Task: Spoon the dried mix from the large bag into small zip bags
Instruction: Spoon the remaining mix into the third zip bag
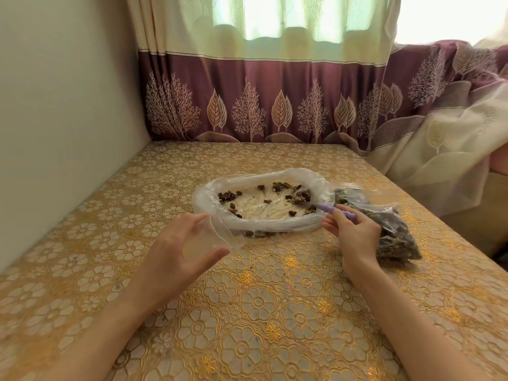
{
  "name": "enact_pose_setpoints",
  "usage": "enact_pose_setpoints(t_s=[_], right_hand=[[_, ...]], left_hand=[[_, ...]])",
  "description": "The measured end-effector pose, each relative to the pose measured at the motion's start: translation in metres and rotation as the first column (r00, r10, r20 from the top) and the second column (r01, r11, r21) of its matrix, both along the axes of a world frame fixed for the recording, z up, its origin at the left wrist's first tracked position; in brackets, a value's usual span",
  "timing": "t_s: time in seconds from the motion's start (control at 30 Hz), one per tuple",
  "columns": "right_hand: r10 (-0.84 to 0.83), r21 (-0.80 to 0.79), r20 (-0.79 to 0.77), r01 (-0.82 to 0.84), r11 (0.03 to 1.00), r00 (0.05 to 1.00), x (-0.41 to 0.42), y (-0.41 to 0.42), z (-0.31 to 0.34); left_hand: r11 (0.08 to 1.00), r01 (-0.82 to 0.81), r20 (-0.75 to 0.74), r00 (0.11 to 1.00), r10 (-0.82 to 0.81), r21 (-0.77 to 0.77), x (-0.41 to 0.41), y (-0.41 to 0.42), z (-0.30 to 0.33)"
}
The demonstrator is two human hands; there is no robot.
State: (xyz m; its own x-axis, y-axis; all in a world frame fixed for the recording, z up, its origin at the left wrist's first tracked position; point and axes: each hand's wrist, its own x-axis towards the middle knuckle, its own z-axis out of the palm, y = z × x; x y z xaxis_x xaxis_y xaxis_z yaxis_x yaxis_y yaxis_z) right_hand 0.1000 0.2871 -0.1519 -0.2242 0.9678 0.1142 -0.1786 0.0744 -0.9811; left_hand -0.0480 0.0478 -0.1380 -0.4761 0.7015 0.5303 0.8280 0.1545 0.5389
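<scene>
Large bag [264, 200]: clear plastic, rim rolled down, lies open on table [247, 312] approx mid-surface. Landmark for all positions below. Inside: only scattered dark pieces of dried mix [229, 196], mostly along far and right sides; bare plastic at centre. A few pieces also visible under the near rim.

Spoon [302, 197]: bowl inside large bag at its right side, loaded w/ mix; purple handle crosses the right rim toward the near-right.

R hand [354, 229]: just beside large bag's near-right edge, fingers curled round spoon handle.

L hand [189, 247]: near side of large bag, left of centre. Thumb and fingers curved round a small zip bag [217, 233], clear, looks empty, mouth spread open toward the large bag; its far edge touches or overlaps the large bag's near rim, can't tell which.

Filled zip bags [393, 232]: right of large bag, behind R hand, piled on table, dark mix inside. Count unclear.

Beyond large bag: curtain [261, 100], purple band w/ tree/leaf print, reaches table's far edge. Left: plain wall [60, 105].
</scene>
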Motion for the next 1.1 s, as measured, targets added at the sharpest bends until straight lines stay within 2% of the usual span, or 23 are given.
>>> enact_pose_setpoints(t_s=[0.23, 0.4, 0.53, 0.63, 0.73, 0.83, 0.9, 1.0, 1.1], right_hand=[[0.077, 0.023, -0.104, -0.075, 0.997, 0.992, 0.005, -0.017, 0.011], [0.245, 0.085, -0.161, -0.234, 0.969, 0.956, 0.009, -0.045, 0.041], [0.4, 0.14, -0.22, -0.377, 0.916, 0.89, 0.008, -0.065, 0.065], [0.513, 0.222, -0.169, -0.475, 0.852, 0.842, 0.007, -0.079, 0.074], [0.594, 0.337, -0.043, -0.548, 0.766, 0.804, 0.005, -0.09, 0.075], [0.622, 0.439, 0.127, -0.606, 0.663, 0.772, 0.004, -0.095, 0.073], [0.633, 0.455, 0.165, -0.628, 0.632, 0.756, 0.005, -0.093, 0.072], [0.651, 0.395, 0.075, -0.622, 0.676, 0.755, 0.005, -0.083, 0.071], [0.642, 0.199, -0.16, -0.612, 0.765, 0.75, 0.003, -0.064, 0.07]], left_hand=[[0.999, -0.011, 0.125, 0.992, 0.007, 0.031, -0.001, 0.001, 0.0], [0.994, -0.047, 0.252, 0.968, 0.022, 0.096, -0.002, 0.003, 0.003], [0.985, -0.077, 0.369, 0.929, 0.016, 0.152, -0.006, 0.002, 0.003], [0.976, -0.087, 0.434, 0.901, -0.008, 0.198, -0.008, 0.001, 0.004], [0.961, -0.09, 0.495, 0.868, -0.053, 0.261, -0.009, 0.0, 0.005], [0.951, -0.081, 0.516, 0.852, -0.089, 0.297, -0.008, 0.0, 0.006], [0.948, -0.061, 0.518, 0.847, -0.116, 0.312, -0.008, 0.0, 0.008], [0.954, -0.055, 0.516, 0.85, -0.11, 0.294, -0.008, -0.001, 0.009], [0.952, -0.04, 0.522, 0.843, -0.131, 0.302, -0.009, -0.001, 0.008]])
